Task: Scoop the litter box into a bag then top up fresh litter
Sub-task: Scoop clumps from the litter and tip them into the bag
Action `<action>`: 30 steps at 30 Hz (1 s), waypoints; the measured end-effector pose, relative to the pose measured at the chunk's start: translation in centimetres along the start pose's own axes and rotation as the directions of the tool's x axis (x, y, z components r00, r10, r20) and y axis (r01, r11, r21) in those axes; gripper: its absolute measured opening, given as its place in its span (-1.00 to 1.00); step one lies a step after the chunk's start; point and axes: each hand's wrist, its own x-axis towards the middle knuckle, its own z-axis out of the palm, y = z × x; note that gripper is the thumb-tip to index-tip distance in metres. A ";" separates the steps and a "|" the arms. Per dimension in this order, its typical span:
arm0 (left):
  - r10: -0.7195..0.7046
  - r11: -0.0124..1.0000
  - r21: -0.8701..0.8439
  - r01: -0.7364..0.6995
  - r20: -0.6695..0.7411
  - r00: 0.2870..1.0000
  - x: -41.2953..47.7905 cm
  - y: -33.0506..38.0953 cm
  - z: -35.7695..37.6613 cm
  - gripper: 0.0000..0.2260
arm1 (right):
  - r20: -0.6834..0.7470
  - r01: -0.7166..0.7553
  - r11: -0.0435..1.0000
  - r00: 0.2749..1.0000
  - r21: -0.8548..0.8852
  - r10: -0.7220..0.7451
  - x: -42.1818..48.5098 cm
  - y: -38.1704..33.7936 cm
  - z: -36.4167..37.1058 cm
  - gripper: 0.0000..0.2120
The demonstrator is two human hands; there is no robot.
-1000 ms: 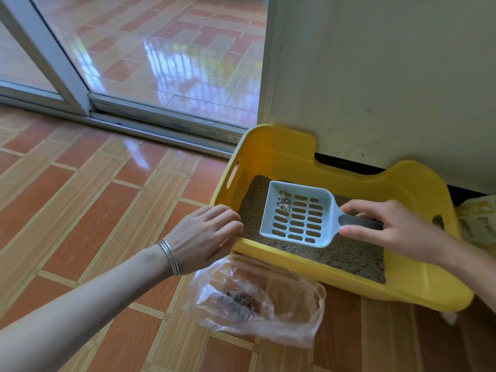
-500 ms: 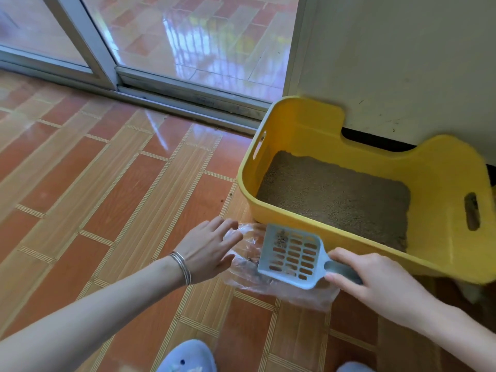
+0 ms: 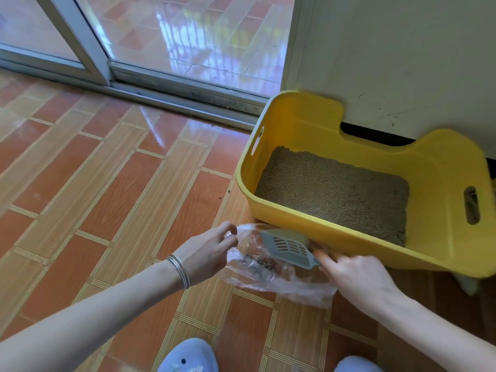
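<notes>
Now the scoop (image 3: pixel 288 248) sits tilted inside the mouth of the clear bag (image 3: pixel 281 277) on the floor, between both hands, just in front of the yellow litter box (image 3: pixel 442 237). The right hand (image 3: pixel 357 280) grips its handle; the left hand (image 3: pixel 206 253) pinches the bag's edge open. Half a second ago the scoop lay flatter above the bag, still carrying clumps.

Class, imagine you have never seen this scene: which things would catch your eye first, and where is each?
The bright yellow litter box stands out at right, against the wall, with brown litter inside. In front of it, the right hand tips a pale blue scoop into a clear plastic bag on the tiled floor, which the left hand holds open.
</notes>
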 end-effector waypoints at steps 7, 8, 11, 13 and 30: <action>0.118 0.992 0.048 -0.114 -0.079 0.990 1.3 0.5 -2.4 -0.81 | 0.008 0.014 0.974 1.000 0.225 -0.016 -2.9 2.1 -4.0 -0.75; 0.165 0.986 0.057 -0.160 -0.110 0.980 1.8 0.6 -3.1 -0.87 | 0.035 0.002 0.964 0.999 0.267 -0.012 -3.5 2.8 -5.1 -0.68; 0.267 0.964 0.072 -0.257 -0.243 0.933 3.7 1.3 -5.2 -0.90 | 0.025 -0.022 0.922 1.000 0.386 0.013 -4.7 5.5 -8.3 -0.61; 0.304 0.952 0.088 -0.292 -0.312 0.900 5.2 1.9 -6.3 -0.92 | 0.006 -0.045 0.897 0.999 0.440 0.047 -4.9 7.9 -9.9 -0.61; 0.464 0.885 0.050 -0.462 -0.026 0.886 15.7 6.7 -2.3 -0.64 | 0.449 0.035 0.950 0.886 -0.310 0.114 6.7 23.8 -6.9 -0.76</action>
